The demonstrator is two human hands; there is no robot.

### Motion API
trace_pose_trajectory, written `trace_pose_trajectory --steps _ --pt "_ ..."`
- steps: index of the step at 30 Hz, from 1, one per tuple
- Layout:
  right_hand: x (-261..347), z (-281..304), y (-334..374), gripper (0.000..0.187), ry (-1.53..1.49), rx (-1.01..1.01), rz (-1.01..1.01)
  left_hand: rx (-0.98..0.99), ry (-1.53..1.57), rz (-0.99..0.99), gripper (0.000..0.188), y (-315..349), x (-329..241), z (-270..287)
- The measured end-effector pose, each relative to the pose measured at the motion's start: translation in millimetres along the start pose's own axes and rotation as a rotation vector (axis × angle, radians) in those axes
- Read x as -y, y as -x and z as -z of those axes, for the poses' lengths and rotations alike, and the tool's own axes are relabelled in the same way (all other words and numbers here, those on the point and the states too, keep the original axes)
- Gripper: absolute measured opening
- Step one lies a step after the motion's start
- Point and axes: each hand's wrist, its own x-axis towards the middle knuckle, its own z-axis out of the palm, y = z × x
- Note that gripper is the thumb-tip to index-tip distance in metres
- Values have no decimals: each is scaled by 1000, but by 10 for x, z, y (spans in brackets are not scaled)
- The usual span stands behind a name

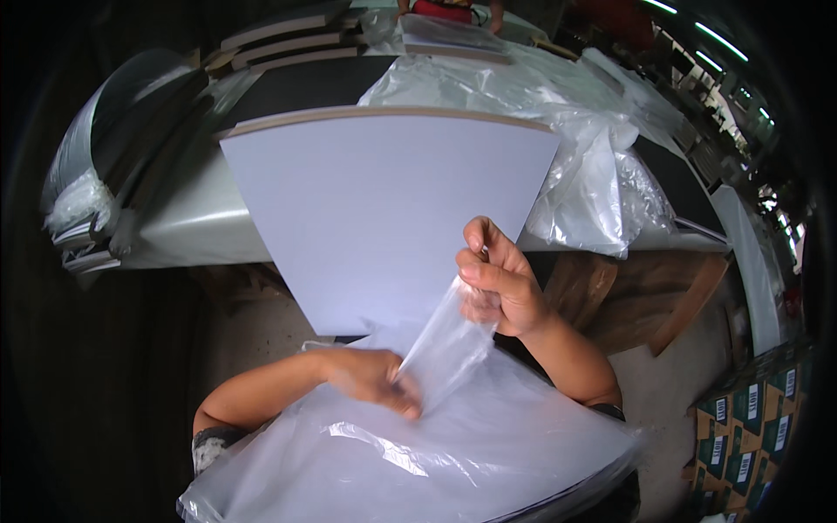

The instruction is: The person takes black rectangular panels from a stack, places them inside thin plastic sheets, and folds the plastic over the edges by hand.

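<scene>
A large clear plastic bag [366,453] lies across my lap, with a dark-edged flat sheet or board partly showing through at the lower right. My right hand [501,288] is raised and pinches a gathered strip of the bag's film. Lower and to the left, my left hand [384,382], a little blurred, grips the other end of that stretch, so the film runs slanting between both hands. Just beyond them a pale grey-white board [384,209] leans tilted against the table edge, its brown layered edge upward.
Behind the board, the table [200,222] carries crumpled clear plastic [593,183], black boards [314,87] and stacked boards [283,39]. Wrapped boards [87,209] sit at the left. A wooden crate [645,292] stands below; printed cartons [745,436] are at right. Another person [445,10] is at the far side.
</scene>
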Motion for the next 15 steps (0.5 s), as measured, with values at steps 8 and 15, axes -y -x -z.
trace_pose_trajectory --steps 8,15 --pt "362 456 394 16 288 -108 126 -262 241 -233 26 515 448 456" --pt "364 754 543 23 699 122 -218 -582 693 -647 37 941 340 822"
